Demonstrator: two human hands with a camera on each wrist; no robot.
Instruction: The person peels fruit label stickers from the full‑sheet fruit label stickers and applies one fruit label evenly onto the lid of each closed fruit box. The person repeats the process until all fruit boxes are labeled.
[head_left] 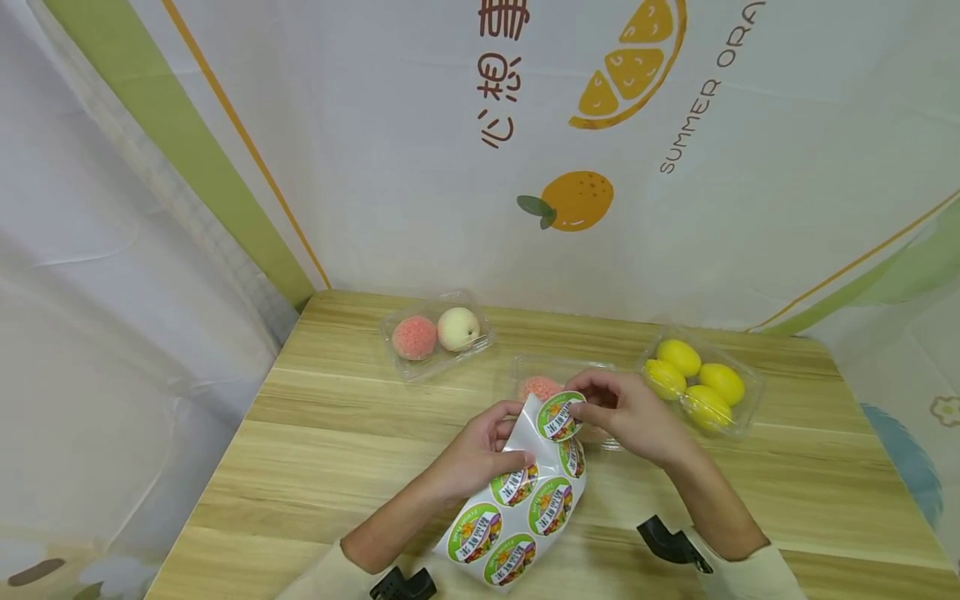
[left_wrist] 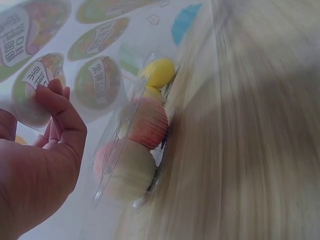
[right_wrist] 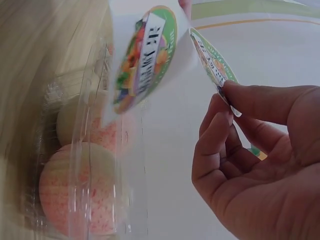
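Note:
My left hand [head_left: 471, 454] grips a white sheet of round fruit stickers [head_left: 517, 521] near its upper end, the thumb lying on the front. Between thumb and fingers, my right hand [head_left: 633, 417] pinches one green-edged sticker [head_left: 561, 417] at the sheet's top corner. In the right wrist view this pinched sticker [right_wrist: 212, 62] stands away from the backing at an angle, its far edge still meeting the sheet. Under the hands is a clear plastic box with peaches [head_left: 540, 387], partly hidden in the head view; the right wrist view shows its peaches [right_wrist: 82, 187] more fully.
At the back left, a clear box [head_left: 408, 371] holds a pink peach [head_left: 414, 337] and a pale peach [head_left: 458, 329]. Another clear box of several lemons [head_left: 705, 387] stands on the right. A printed curtain [head_left: 405, 167] hangs behind the wooden table [head_left: 300, 467].

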